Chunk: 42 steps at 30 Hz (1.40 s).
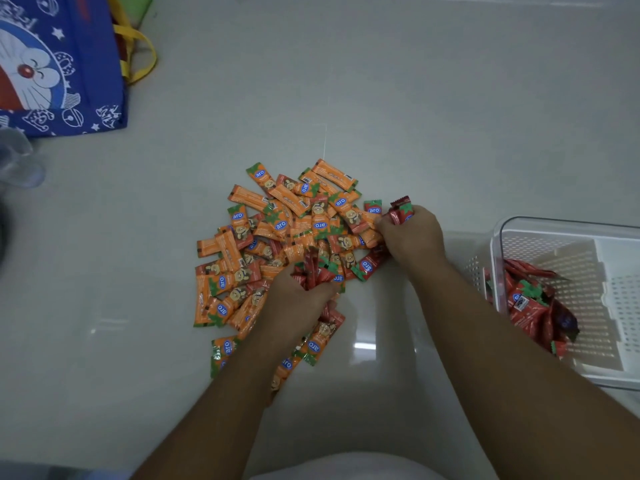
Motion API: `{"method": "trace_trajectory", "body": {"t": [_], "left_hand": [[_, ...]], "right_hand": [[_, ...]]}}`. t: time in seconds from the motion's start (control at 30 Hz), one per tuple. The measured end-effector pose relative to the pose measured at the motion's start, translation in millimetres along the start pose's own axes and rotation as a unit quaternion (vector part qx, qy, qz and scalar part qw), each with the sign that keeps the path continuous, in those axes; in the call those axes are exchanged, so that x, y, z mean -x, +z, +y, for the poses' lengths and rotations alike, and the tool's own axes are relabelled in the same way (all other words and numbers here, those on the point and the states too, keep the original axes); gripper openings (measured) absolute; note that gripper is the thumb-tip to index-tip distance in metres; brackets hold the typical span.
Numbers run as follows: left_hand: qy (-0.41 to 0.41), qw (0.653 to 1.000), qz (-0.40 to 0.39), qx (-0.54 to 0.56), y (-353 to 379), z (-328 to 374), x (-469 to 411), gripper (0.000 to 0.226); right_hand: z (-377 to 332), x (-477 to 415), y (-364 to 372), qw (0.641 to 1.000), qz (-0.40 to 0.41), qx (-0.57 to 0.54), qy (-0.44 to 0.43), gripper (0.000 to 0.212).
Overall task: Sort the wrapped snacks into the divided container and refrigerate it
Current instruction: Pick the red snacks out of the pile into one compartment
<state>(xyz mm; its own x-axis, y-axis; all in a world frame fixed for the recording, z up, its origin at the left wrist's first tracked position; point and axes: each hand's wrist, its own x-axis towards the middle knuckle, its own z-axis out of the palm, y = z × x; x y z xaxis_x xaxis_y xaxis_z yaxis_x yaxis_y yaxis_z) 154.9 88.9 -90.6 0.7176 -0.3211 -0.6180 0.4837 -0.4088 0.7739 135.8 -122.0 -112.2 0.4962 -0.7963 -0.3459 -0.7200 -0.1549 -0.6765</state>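
Note:
A heap of wrapped snacks (277, 237), mostly orange with a few red ones mixed in, lies on the pale floor in the middle. My left hand (298, 299) rests on the heap's near side, closed around several red snacks (313, 271). My right hand (414, 237) is at the heap's right edge, gripping red snacks (400, 211) that stick out above the fist. The white divided container (595, 268) stands at the right, with red snacks (533, 306) lying in its left compartment.
A blue cartoon shopping bag (59, 67) with yellow handles stands at the far left. A clear plastic object (17, 157) lies below it. My forearms cross the near floor, and part of the heap is hidden under my left arm.

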Motion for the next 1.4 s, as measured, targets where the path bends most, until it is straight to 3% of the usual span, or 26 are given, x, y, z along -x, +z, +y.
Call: {"method": "trace_trajectory", "body": {"t": [0.17,0.3,0.63,0.77,0.87,1.0,1.17,1.3,1.4], "left_hand": [[-0.005,1.000,0.020,0.015,-7,2,-3,0.017],[0.003,1.000,0.022,-0.005,-6,0,-4,0.018],[0.090,0.984,0.026,-0.151,12,-5,-6,0.028],[0.138,0.960,0.021,-0.243,26,-8,-2,0.039],[0.162,0.937,-0.021,-0.308,27,-12,3,0.052],[0.168,0.934,-0.069,-0.308,19,-20,5,0.025],[0.149,0.958,0.014,-0.243,6,-33,11,0.006],[0.167,0.950,0.053,-0.257,10,-25,9,0.015],[0.176,0.935,0.041,-0.306,25,-13,0,0.021]], "right_hand": [[-1,-6,6,0.996,-0.073,-0.006,0.041,0.038],[2,-4,7,0.995,-0.082,-0.012,0.048,0.036],[27,29,-3,0.985,-0.022,-0.151,0.080,0.028],[31,41,-13,0.982,0.028,-0.175,0.059,0.025],[33,45,-22,0.984,0.020,-0.175,0.037,0.021],[39,59,-23,0.992,-0.034,-0.121,0.003,0.016],[53,77,-19,0.982,-0.133,0.066,-0.117,0.036],[52,73,-22,0.950,-0.183,0.183,-0.175,0.050],[50,72,-26,0.944,-0.174,0.237,-0.151,0.049]]}}
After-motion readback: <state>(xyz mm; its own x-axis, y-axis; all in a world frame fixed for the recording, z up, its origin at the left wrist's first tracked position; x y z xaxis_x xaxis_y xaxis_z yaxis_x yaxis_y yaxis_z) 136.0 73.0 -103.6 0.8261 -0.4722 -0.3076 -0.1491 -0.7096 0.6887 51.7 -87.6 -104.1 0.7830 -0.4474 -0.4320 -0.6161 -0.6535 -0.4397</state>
